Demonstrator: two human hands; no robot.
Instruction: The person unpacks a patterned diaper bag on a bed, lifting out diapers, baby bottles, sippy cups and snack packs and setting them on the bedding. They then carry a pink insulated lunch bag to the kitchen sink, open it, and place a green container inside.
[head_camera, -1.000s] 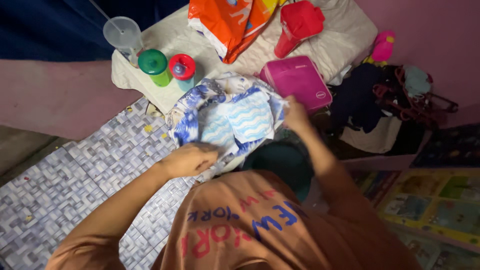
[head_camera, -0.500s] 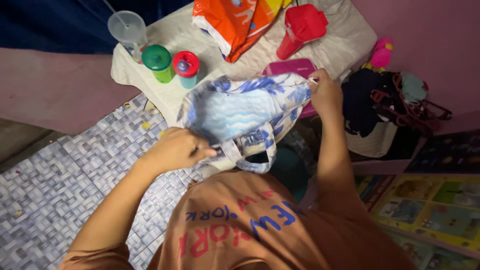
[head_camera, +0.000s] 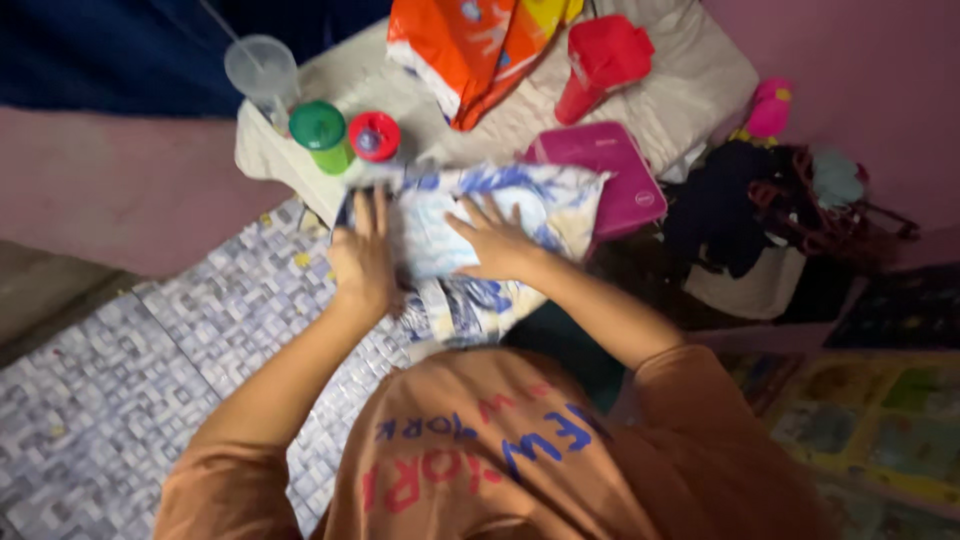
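Both hands lie flat, fingers spread, on the blue-and-white floral fabric bag (head_camera: 500, 215), gripping nothing: the left hand (head_camera: 362, 262) at its left edge, the right hand (head_camera: 495, 243) mid-cloth, seemingly smoothing it. The bag rests against the cream padded cushion (head_camera: 690, 70), just beside a magenta zip case (head_camera: 610, 170).

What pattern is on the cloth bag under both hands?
The bag is white with blue floral print, seen in the head view; both hands lie flat on it.

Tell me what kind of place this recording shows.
Probably a home with a small child: lidded toddler cups on a padded mat, a picture play mat on the floor, and a heap of clothes against a pink wall.
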